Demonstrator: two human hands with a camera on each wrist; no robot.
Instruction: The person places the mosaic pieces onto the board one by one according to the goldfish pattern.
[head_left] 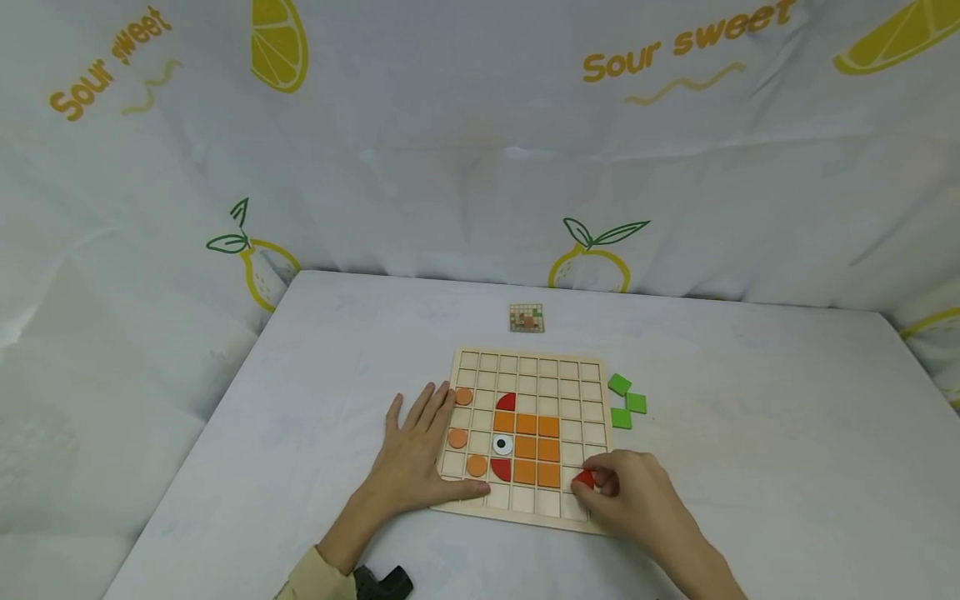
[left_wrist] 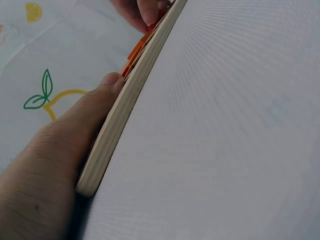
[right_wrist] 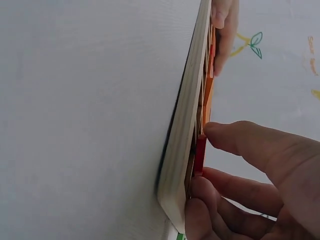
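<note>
A wooden grid board (head_left: 540, 367) lies on the table, holding orange square tiles (head_left: 526, 448), red quarter-round tiles (head_left: 500, 469), orange discs (head_left: 457, 437) and a white eye disc (head_left: 502, 445). My left hand (head_left: 416, 458) rests along the board's left edge, fingers straight, thumb across its near left corner. At the near right of the grid, my right hand (head_left: 637, 496) pinches a red quarter-round tile (head_left: 582, 479) between thumb and fingers. In the right wrist view that red tile (right_wrist: 199, 155) stands at the board's surface; its lower edge is partly hidden by the fingertips.
Green square tiles (head_left: 621, 418) lie beside the board's right edge. Behind the board is a small pattern card (head_left: 527, 318). A black object (head_left: 384, 583) sits at the table's near edge by the left sleeve. A lemon-print cloth (head_left: 465, 167) hangs behind the table.
</note>
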